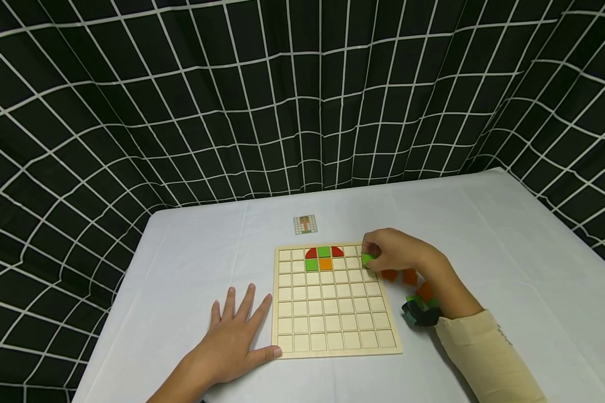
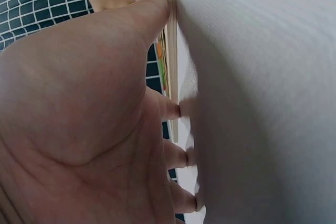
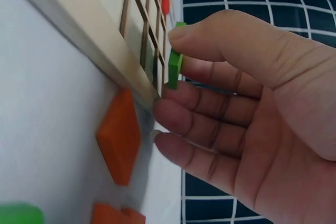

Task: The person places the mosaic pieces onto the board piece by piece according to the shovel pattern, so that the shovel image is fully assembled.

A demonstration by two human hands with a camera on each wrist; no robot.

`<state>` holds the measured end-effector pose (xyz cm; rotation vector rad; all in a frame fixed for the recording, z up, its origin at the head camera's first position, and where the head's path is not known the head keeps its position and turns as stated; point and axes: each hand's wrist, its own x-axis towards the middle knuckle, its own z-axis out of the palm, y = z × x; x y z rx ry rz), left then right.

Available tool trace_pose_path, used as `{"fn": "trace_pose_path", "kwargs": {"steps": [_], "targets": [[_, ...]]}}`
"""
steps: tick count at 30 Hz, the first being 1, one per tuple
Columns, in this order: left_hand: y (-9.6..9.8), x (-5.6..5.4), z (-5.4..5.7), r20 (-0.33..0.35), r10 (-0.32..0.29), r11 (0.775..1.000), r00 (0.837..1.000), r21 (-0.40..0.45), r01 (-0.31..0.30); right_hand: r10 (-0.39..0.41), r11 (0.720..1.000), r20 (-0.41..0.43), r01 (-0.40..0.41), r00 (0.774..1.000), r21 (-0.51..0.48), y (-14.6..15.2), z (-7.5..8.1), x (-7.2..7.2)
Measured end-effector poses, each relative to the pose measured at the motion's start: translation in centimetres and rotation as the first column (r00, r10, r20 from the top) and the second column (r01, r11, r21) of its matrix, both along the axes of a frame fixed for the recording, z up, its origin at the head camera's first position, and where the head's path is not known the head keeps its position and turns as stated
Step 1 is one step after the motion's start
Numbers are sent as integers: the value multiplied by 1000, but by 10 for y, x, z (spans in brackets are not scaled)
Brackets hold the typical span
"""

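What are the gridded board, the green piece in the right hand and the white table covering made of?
Gridded board: probably wood with a matte finish, judging by its pale, blond colour and plain edge.
Green piece: smooth, painted wood or plastic, unclear which; colour even, edges crisp.
White table covering: seemingly matte cloth, with faint fold lines and a fine texture.

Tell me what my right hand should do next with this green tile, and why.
Probably move your right hand left and set the green tile in the empty cell just right of the orange square tile. You're pinching it near the right edge of the wooden grid board, and a green square tile already sits left of the orange one.
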<state>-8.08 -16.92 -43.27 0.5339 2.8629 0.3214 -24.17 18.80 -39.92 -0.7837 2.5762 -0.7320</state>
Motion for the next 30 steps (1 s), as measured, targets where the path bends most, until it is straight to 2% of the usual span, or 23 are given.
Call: {"fn": "trace_pose_path", "kwargs": {"steps": [10,20,30], "targets": [[0,1,-1,6,4,1000,1000,6,-4,46,998,-58,-49,997,-45,-16,-4,4],[0,1,0,-5,0,1000,1000,3,0,56,998,-93,-58,994,-16,-29,-6,9],[0,0,-2,-18,-10,1000,1000,-4,10,75,996,-140,-80,987,-34,-36,-8,12]]}}
